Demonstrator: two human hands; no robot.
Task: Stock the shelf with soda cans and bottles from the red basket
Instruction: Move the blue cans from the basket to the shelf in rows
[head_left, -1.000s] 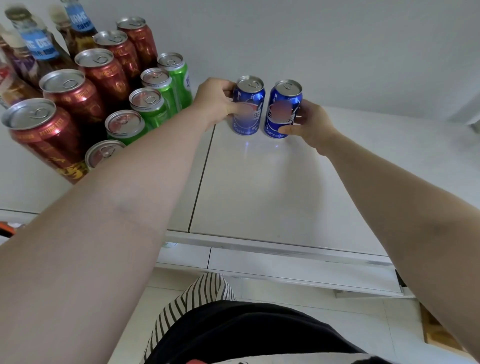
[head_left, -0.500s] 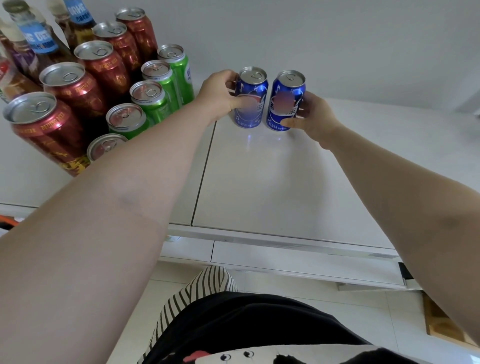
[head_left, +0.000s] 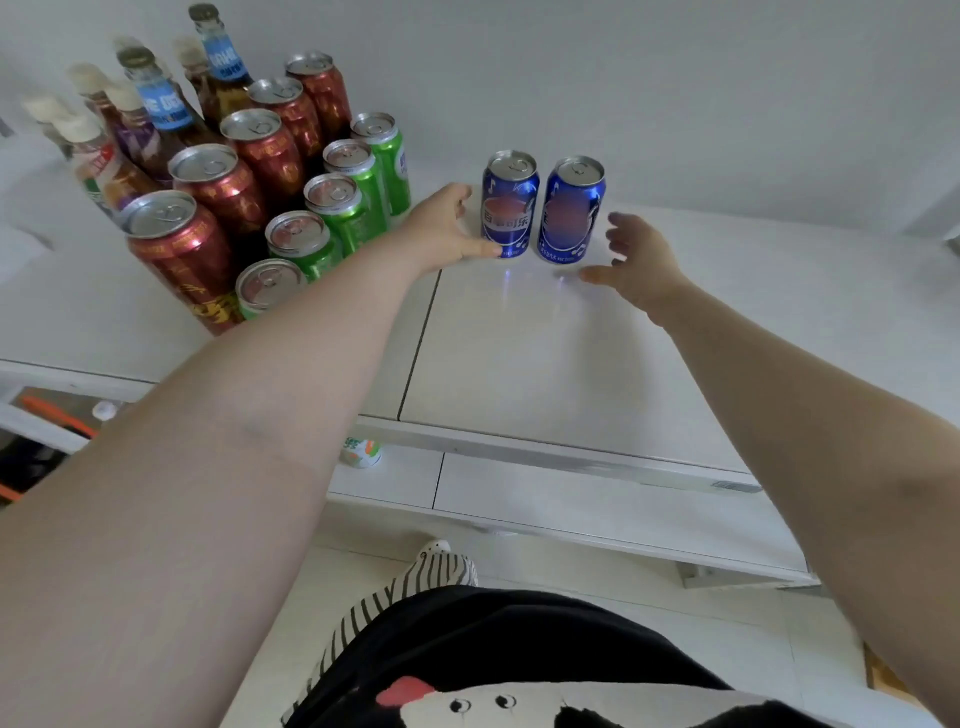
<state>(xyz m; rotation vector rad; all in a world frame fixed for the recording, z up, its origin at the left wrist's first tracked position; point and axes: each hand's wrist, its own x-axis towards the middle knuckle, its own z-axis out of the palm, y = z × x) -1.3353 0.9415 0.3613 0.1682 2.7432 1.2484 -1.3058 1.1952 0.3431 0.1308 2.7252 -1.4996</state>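
Two upright blue aluminium soda cans (head_left: 540, 208) stand side by side on the white shelf (head_left: 545, 353). The left hand (head_left: 445, 228) touches one, fingers loose; the right hand (head_left: 636, 257) hovers spread and empty, just right.

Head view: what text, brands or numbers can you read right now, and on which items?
"百事可乐" on the left blue can.
Right blue can: logo blurred, unreadable.
Blue bottle neck labels: large white letters, cut off, not readable.
Red cans: gold lettering too small to read.
Green cans: nothing legible.
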